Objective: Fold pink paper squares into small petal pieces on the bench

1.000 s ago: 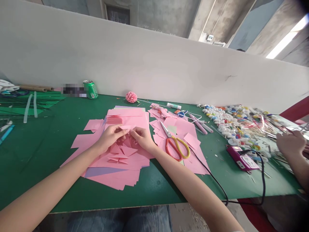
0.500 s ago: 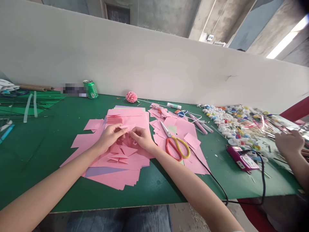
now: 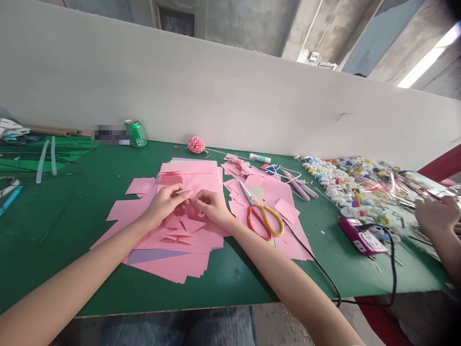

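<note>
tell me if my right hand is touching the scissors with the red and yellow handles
Apart. The head view shows pink paper slips in the gap between the right hand and the scissors.

A hand could pass left of the pink paper sheets (image 3: 154, 242) toward the worktop's (image 3: 72, 211) back edge; rightward, scissors (image 3: 256, 207), a magenta power strip (image 3: 362, 237) and a black cable (image 3: 394, 269) near the front edge obstruct.

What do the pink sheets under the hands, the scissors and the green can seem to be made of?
Pink sheets: most likely matte paper, judging by thin edges and dull surface.
Scissors: metal blades, by their grey sheen; red and yellow handles look smooth, perhaps plastic-coated.
Green can: probably glossy painted metal, given its silvery top.
</note>
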Demonstrator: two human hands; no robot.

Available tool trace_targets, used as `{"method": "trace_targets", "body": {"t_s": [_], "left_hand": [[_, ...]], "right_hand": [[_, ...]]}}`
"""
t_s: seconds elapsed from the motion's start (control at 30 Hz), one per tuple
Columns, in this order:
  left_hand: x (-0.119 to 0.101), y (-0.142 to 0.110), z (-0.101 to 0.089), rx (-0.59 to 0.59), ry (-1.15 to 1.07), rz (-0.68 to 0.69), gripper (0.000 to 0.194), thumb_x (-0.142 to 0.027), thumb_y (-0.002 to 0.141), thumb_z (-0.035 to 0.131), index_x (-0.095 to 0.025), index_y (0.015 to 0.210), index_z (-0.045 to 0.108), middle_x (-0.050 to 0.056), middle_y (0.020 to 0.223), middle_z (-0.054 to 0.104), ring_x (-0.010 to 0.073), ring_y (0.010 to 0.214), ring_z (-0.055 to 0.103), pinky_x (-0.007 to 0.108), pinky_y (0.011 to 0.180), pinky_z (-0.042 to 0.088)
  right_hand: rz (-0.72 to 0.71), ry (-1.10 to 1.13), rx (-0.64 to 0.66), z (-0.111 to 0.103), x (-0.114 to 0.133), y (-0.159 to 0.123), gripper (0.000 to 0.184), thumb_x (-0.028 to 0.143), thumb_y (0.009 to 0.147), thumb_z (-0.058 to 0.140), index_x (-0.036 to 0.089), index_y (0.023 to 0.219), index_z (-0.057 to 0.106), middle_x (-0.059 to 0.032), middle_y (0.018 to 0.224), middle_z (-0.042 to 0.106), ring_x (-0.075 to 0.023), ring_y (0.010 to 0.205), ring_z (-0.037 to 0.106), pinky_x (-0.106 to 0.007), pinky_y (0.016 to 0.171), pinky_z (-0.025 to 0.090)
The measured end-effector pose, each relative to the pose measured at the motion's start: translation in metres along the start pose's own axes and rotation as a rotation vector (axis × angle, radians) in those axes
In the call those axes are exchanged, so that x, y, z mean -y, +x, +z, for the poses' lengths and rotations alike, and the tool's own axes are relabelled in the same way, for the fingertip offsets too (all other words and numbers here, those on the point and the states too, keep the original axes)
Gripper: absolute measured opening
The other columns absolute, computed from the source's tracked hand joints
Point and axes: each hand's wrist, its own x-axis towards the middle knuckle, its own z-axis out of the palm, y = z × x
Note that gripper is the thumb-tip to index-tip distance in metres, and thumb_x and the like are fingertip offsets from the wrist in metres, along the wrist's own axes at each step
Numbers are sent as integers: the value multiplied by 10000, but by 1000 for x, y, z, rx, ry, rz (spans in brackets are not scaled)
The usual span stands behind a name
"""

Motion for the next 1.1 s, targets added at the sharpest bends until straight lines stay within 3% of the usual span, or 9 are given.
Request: {"method": "trace_targets", "body": {"t_s": [0.33,0.53,0.87,1.1], "left_hand": [[-3,-1,2,9,-33,-36,298,-476,793,651,-181,774,613,-2,664,597,119,508,546,231,470,447],[-2,-1,1,45,-4,-43,324,-465,784,664,-181,656,578,0,618,588,131,549,535,246,526,451],[-4,-2,4,49,49,1,362,-484,796,641,-196,614,518,-26,573,528,133,532,492,247,522,413],[-1,0,2,-17,94,71,359,-437,819,628,-187,590,511,-36,567,477,117,534,448,236,519,368]], "right_hand": [[34,77,-40,1,2,0,232,380,802,605,165,730,556,21,663,559,-88,573,518,-206,546,442],[84,90,-127,1,3,0,268,435,829,578,175,773,558,33,641,555,-70,478,491,-195,474,413],[61,49,-113,-1,-1,2,311,476,832,579,172,772,561,36,640,551,-66,483,487,-194,488,413],[60,76,-60,0,-1,1,338,502,817,604,169,780,566,31,657,553,-68,504,495,-196,494,419]]}}
